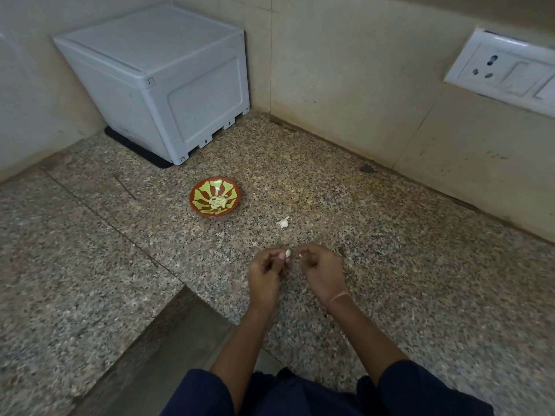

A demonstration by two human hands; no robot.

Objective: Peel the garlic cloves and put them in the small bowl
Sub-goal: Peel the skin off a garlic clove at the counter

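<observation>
Garlic clove, small and pale, pinched at the fingertips of the left hand, just above the near middle of the speckled grey-brown granite table. Just beside it, right hand, fingers curled, with a tiny white scrap nipped at the tips; could not tell whether skin or flesh. Thin pinkish thread tied round the right wrist.

Farther off, to the left: round red-brown small bowl, painted with yellow-green petals, set on the table, with a few peeled pale cloves heaped at its bottom. Between bowl and hands, apart from both: loose white garlic piece, left lying on the table.

Far left: white plastic box, parked on a black mat. On the right wall: white socket plate.
</observation>
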